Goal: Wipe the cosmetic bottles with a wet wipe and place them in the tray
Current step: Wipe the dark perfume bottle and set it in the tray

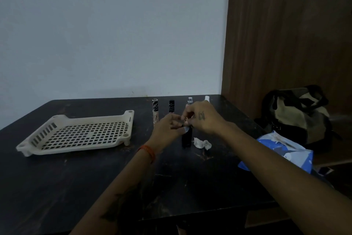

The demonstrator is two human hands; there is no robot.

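Black cosmetic bottle stands upright, tall, narrow, probably light and tippy. Both hands, left hand and right hand, pinch around its top with curled fingers; a low grip on the body looks steadier.

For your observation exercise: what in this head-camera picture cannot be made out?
- Top of the black bottle: covered by left hand and right hand.
- White bottle: mostly behind the right hand.
- Tube label: too small, dim.
- Wipes pack: partly behind the right forearm.
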